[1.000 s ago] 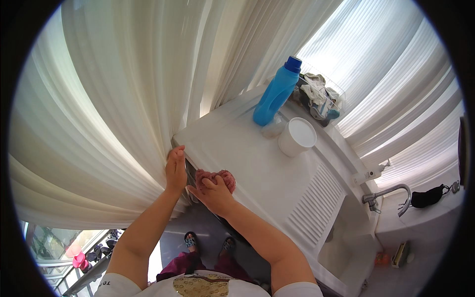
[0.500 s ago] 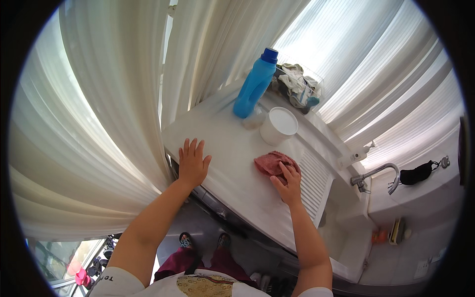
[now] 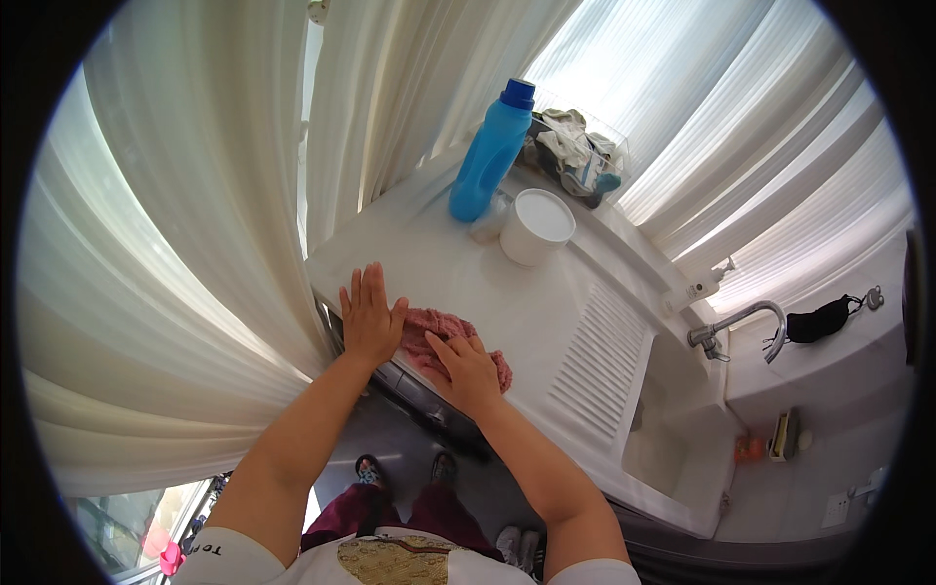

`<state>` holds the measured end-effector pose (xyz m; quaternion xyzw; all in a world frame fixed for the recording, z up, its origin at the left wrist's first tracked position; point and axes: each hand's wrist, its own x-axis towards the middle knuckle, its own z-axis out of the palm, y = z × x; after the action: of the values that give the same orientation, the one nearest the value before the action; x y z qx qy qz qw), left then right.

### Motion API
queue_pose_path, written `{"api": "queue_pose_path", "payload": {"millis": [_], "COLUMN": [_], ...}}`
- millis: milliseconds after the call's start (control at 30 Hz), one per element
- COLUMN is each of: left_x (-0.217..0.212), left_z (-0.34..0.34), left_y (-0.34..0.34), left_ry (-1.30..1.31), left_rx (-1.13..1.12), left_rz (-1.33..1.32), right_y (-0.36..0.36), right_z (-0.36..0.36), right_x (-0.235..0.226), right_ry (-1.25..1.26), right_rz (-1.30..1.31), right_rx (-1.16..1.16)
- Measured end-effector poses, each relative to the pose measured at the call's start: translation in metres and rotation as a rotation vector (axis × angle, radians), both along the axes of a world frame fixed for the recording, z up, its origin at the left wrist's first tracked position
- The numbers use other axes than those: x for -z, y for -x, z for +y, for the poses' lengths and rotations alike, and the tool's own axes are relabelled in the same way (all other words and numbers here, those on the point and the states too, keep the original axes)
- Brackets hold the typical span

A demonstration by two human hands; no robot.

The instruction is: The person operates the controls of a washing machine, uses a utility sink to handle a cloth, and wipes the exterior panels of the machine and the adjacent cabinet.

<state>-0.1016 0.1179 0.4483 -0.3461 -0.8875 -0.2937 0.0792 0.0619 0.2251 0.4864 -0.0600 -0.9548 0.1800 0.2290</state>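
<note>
A crumpled pink cloth (image 3: 439,323) lies on the white countertop (image 3: 390,234), close to its front edge. My right hand (image 3: 466,372) presses down on the cloth and grips it, the thumb pointing toward the left. Just left of the cloth, my left hand (image 3: 370,320) rests flat at the counter's edge with its fingers stretched out and nothing in them. Its thumb side is right beside the cloth.
Farther back stand a blue bottle (image 3: 489,156) with a dark blue cap, a white lidded tub (image 3: 536,229) and a basket of cloths (image 3: 575,161). At right are a ribbed washboard slope (image 3: 600,366), a sink (image 3: 668,429) and a curved faucet (image 3: 741,322). Pale curtains (image 3: 195,244) hang at left.
My right hand has moved left and nearer to me with the pink cloth, from beside the ribbed slope to next to my left hand. The left hand has stayed nearly in place.
</note>
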Motion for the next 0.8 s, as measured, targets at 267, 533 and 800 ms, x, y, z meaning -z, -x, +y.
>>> {"api": "queue_pose_path", "payload": {"millis": [267,533,800], "left_x": [0.001,-0.005,0.049], "left_z": [0.0,-0.02,-0.066], "left_y": [-0.002,-0.027,-0.22], "left_ry": [0.026,-0.425,-0.816], "left_rx": [0.054,0.207,0.024], "left_rz": [0.002,-0.116,-0.978], "right_y": [-0.233,-0.331,-0.138], "right_z": [0.062,0.081,-0.033], "right_x": [-0.008,-0.009,-0.012], "right_ry": [-0.088,0.084,0.463], "right_rz": [-0.134,-0.482,-0.011], "right_rx": [0.321,1.004,0.241]}}
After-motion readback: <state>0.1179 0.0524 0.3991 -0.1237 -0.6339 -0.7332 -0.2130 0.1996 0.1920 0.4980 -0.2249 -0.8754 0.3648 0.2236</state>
